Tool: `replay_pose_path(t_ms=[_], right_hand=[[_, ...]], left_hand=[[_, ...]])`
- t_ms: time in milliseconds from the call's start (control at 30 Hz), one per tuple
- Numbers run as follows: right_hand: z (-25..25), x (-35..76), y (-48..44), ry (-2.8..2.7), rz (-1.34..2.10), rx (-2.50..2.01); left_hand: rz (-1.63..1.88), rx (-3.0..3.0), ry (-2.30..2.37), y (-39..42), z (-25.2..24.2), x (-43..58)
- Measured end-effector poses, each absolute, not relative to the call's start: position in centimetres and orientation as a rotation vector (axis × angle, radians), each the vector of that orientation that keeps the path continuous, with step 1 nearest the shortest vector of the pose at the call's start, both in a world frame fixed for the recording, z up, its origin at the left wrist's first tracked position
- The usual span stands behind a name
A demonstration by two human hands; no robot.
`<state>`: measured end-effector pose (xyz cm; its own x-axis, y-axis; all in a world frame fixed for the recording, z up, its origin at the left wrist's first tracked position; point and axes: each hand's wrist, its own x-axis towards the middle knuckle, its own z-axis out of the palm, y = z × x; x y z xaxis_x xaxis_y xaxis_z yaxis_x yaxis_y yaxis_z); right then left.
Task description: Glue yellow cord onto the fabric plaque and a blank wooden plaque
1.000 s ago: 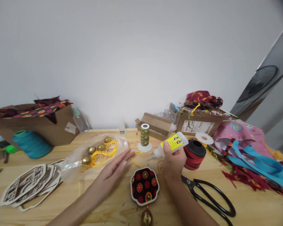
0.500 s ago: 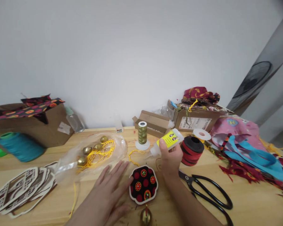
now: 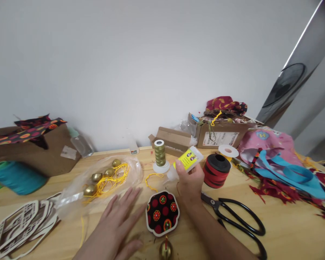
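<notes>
My right hand [image 3: 189, 182] grips a small glue bottle [image 3: 184, 161] with a yellow label, its nozzle tilted down to the left above the table. My left hand [image 3: 118, 221] lies flat and open on the wooden table [image 3: 287, 224], fingers stretched toward a black fabric-covered piece with red and orange dots [image 3: 161, 213]. A gold bell [image 3: 165, 250] hangs below that piece at the bottom edge. A loose yellow cord [image 3: 151, 179] lies just beyond it.
A plastic bag of gold bells and yellow cords [image 3: 105, 177] sits left of centre. Cut-out wooden frames [image 3: 18, 225] lie far left, near a teal thread cone [image 3: 14, 177]. A gold thread spool [image 3: 160, 155], red-black ribbon roll [image 3: 216, 170], black scissors [image 3: 234, 216], cardboard boxes and fabric scraps surround.
My left hand has drawn back toward me and to the left, away from the bag. The right hand with the bottle stays by the fabric piece. The view has shifted slightly right.
</notes>
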<state>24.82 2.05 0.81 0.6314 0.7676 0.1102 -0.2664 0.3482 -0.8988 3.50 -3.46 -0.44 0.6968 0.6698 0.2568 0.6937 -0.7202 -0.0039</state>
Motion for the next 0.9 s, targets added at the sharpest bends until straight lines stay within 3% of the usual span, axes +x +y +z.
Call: replay_pose_path(t_ms=[900], right_hand=[[0.3,24.8,2.1,-0.613,0.700,-1.009]], left_hand=[[-0.169,-2.658,-0.941,-2.5,-0.2,5.7]])
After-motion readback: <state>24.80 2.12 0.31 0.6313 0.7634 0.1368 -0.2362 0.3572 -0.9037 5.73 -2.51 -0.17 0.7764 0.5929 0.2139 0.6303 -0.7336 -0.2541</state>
